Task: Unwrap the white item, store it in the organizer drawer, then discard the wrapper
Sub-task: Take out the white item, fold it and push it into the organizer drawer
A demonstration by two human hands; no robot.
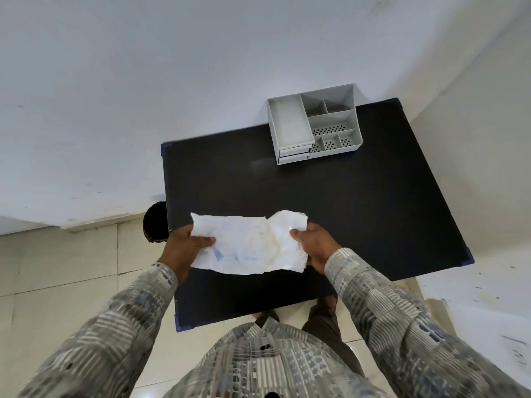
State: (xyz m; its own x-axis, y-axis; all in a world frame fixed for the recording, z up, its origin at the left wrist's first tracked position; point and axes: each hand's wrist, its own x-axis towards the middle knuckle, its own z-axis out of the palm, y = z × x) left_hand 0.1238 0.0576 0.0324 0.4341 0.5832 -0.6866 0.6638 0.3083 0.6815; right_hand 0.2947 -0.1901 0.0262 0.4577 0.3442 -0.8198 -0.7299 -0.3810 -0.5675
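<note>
A crumpled white wrapper (253, 242) with faint blue print is stretched flat between both hands above the near part of the black table (330, 202). My left hand (184, 245) pinches its left edge and my right hand (313, 242) pinches its right edge. I cannot tell whether the white item is inside the wrapper. The grey organizer (313, 122) stands at the table's far edge against the wall, with a tray section on the left, several small compartments on the right, and two small drawers (293, 153) at its front left, both closed.
A round black bin (155, 222) stands on the tiled floor just left of the table's left edge. A white wall runs behind the table and another to the right. My feet show under the table's near edge.
</note>
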